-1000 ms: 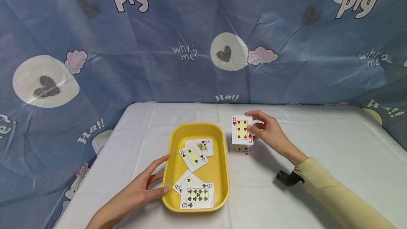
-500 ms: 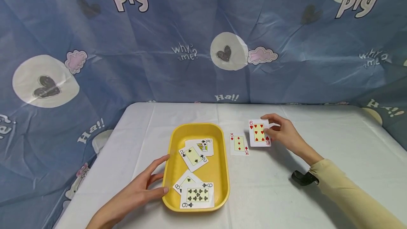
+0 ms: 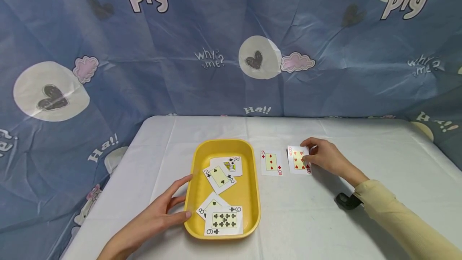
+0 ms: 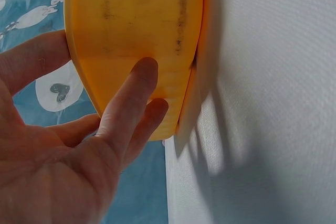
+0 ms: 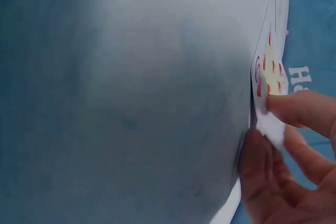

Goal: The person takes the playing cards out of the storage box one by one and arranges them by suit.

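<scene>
My right hand (image 3: 326, 157) pinches the six of hearts (image 3: 298, 159) by its right edge, thumb on the face. That card lies face up at the tabletop, its left edge slightly raised in the right wrist view. Just left of it, with a narrow gap, lies the three of diamonds (image 3: 271, 163), also face up. My left hand (image 3: 155, 216) rests against the left side of a yellow tray (image 3: 249, 196). In the left wrist view its loosely spread fingers (image 4: 128, 100) touch the tray's outer wall and rim.
Inside the tray lie several black-suit cards: a king (image 3: 236, 166), a two of clubs (image 3: 219, 177), an eight (image 3: 209, 204) and a nine of clubs (image 3: 224, 224), some overlapping. A blue printed cloth (image 3: 202, 87) hangs behind the white tabletop (image 3: 306, 228).
My right hand has carried the six of hearts rightward from over the three of diamonds and lowered it to the tabletop. The left hand and tray have stayed put.
</scene>
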Motion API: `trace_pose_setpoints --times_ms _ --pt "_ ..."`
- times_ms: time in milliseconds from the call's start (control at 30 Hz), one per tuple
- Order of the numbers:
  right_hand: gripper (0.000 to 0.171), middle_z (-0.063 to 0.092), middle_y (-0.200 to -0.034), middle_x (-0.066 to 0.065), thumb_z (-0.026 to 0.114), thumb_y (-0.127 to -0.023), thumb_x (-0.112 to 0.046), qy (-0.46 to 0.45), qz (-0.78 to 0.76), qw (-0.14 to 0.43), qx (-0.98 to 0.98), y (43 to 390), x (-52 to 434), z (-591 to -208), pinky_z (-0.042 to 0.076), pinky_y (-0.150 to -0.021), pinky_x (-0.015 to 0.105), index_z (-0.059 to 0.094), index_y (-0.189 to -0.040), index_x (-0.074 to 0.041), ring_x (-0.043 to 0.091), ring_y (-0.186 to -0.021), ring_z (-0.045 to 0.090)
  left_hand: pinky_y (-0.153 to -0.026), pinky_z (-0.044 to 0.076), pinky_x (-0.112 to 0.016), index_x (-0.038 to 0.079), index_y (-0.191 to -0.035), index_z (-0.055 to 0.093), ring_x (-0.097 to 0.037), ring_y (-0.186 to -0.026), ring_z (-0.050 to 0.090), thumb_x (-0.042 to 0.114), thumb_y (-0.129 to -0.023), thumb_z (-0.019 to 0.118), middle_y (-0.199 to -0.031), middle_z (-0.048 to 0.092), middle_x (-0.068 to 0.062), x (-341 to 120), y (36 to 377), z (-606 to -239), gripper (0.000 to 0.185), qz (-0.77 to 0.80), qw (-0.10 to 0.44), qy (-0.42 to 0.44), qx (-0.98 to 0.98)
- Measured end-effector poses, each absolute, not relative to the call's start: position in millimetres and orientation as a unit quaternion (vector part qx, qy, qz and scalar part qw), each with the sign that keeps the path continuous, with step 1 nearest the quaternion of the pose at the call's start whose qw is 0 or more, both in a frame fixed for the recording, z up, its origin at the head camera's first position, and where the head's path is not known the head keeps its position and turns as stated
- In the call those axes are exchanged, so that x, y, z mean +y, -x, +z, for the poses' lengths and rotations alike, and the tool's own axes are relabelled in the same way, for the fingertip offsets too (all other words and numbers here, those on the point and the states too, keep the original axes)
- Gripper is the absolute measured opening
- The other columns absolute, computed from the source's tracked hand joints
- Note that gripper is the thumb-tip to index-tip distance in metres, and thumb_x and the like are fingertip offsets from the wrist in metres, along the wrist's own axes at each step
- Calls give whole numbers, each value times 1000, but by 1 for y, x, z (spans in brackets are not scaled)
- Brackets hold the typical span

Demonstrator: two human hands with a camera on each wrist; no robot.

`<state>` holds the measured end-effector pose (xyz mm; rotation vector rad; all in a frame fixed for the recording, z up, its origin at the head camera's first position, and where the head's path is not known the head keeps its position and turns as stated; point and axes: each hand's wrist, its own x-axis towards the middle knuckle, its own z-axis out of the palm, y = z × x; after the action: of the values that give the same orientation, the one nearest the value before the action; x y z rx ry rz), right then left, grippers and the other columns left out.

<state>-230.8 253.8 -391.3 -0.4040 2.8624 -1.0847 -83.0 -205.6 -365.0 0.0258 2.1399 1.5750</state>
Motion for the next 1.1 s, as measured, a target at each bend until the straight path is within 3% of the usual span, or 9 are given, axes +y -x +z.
trace_pose_setpoints --times_ms 233,467,633,767,1000,1100 --pt "35 59 -112 13 75 -82 -3 160 -315 -22 935 228 252 -386 43 -66 33 67 -116 -6 22 -83 53 -103 27 -71 32 -155 26 -37 -139 34 22 -88 74 -156 30 -15 -206 83 -364 83 576 238 -16 782" --pt "27 63 -116 5 69 -91 -6 210 -373 -49 902 222 230 -371 50 -65 30 67 -116 -16 18 -88 58 -104 27 -70 33 -155 26 -36 -139 35 22 -88 74 -157 30 -14 -206 82 -363 83 575 232 -21 784" --pt "24 63 -116 1 68 -94 -12 282 -460 22 842 214 202 -356 56 -71 33 66 -117 -20 21 -94 61 -104 28 -68 32 -155 25 -36 -139 35 22 -88 74 -157 28 -14 -206 82 -363 83 577 229 -29 783" --pt "26 63 -115 2 67 -94 -10 340 -492 77 798 203 174 -346 56 -67 35 65 -119 -18 22 -96 62 -106 27 -67 31 -155 25 -35 -139 35 22 -88 74 -157 28 -14 -207 82 -364 84 581 228 -38 781" --pt "31 63 -117 -6 68 -94 -12 420 -478 156 756 177 121 -335 54 -88 34 63 -123 -25 24 -107 60 -107 27 -66 30 -156 24 -35 -139 36 21 -89 73 -156 30 -16 -208 80 -365 83 583 227 -49 779" --pt "33 62 -120 -10 67 -95 -14 448 -448 208 745 168 102 -334 53 -90 31 62 -125 -27 22 -109 61 -107 27 -66 30 -156 23 -35 -139 35 21 -90 73 -157 27 -15 -208 78 -365 83 585 230 -52 776"
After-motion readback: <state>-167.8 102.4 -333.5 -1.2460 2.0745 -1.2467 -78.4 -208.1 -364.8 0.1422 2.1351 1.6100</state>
